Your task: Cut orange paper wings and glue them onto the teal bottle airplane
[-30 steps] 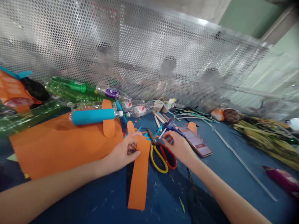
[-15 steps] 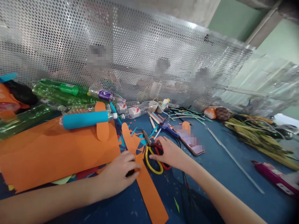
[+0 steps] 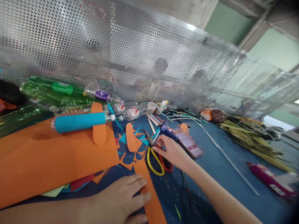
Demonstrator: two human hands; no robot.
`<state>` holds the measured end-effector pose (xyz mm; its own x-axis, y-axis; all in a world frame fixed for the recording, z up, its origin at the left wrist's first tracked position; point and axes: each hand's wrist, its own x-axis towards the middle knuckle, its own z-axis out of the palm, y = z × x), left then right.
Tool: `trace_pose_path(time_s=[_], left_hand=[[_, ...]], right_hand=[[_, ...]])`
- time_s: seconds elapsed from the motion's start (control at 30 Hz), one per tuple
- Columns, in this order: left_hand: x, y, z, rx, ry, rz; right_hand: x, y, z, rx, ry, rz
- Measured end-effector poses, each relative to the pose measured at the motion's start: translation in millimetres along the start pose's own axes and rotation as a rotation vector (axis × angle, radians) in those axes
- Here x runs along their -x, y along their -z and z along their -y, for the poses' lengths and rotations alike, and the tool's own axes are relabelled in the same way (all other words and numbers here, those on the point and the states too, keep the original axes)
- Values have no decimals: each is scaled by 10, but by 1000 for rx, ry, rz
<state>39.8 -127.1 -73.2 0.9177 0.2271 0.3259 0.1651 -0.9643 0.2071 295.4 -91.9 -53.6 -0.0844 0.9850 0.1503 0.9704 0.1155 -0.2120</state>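
Observation:
My left hand has its fingers apart and lies across the left edge of a long orange paper strip. My right hand is over the handles of the scissors, which have one yellow and one red loop. Its fingers are curled toward the thumb near the pivot; a bit of orange shows at the fingertips, too small to name. A rounded orange paper piece lies beyond the strip among orange and blue scraps. Just past my right hand is a blue glue gun.
On the left, a large orange sheet lies under a bottle wrapped in blue paper. Green bottles and clear bottles line the perforated metal screen. Rightward are a phone, dried leaves and a purple packet.
My left hand has let go of the orange strip's upper part and moved down toward me. The strip has swung and lies flat. My right hand has shifted slightly over the scissors.

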Motion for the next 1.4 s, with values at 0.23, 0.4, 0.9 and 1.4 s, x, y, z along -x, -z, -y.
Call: trace_pose_path(time_s=[0.23,0.4,0.9,1.4], left_hand=[[-14,-70,14,32,18,-19],[16,-104,42,4,99,12],[-28,-43,236,421,641,-442],[-72,-145,185,110,366,-15]], right_hand=[[-670,-25,-164,208,-103,-65],[-1140,-136,-139,204,-189,35],[102,38,440,-919,-38,-47],[466,-252,600,-1231,-43,343]])
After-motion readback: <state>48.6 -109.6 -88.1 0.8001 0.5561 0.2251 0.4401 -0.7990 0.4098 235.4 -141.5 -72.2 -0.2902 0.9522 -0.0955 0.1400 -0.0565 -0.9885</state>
